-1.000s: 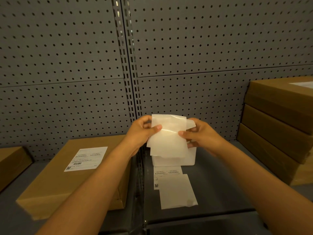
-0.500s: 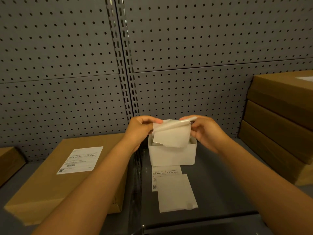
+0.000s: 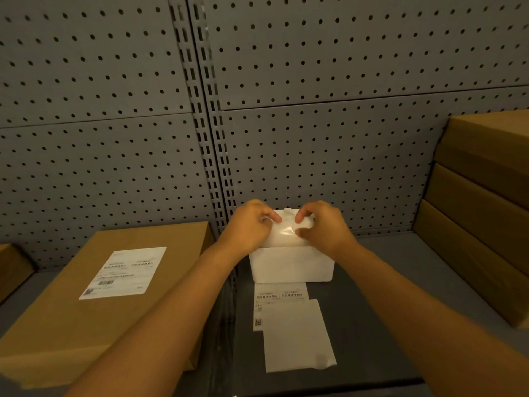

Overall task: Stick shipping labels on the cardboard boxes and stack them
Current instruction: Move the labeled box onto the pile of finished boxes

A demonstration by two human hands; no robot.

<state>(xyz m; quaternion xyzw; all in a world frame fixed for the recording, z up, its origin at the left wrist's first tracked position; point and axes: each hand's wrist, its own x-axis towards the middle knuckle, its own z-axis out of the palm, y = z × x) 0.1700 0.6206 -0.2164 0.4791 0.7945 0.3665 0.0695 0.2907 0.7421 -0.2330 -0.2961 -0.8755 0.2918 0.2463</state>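
Both hands meet over the open top of a small white bin (image 3: 290, 266). Left hand (image 3: 248, 224) and right hand (image 3: 325, 226) each pinch a glossy, translucent backing sheet (image 3: 283, 232) between thumb and fingertips, the sheet crumpled between them and partly down inside the bin; a white tab shows just above the fingers. Left of the left hand, a flat cardboard box (image 3: 86, 287) lies on the shelf, brown and plain, with a white shipping label (image 3: 124, 272) stuck flat on its top face, printed text and a barcode visible but too blurred to read. Nearer the viewer than both hands, directly in front of the bin, a printed label sheet (image 3: 280, 293) lies flat, partly covered by a blank white sheet (image 3: 297, 336) with one corner curled. Surface is a dark grey metal shelf (image 3: 400, 282); behind the hands stands a grey pegboard wall (image 3: 315, 138) with a slotted upright running down just left of the bin. Right of the right hand, well apart, a stack of cardboard boxes (image 3: 481, 202), three layers visible. Far left of the left hand, the corner of another brown box (image 3: 11, 267) at the frame edge. Both forearms cross the lower frame and hide part of the shelf.
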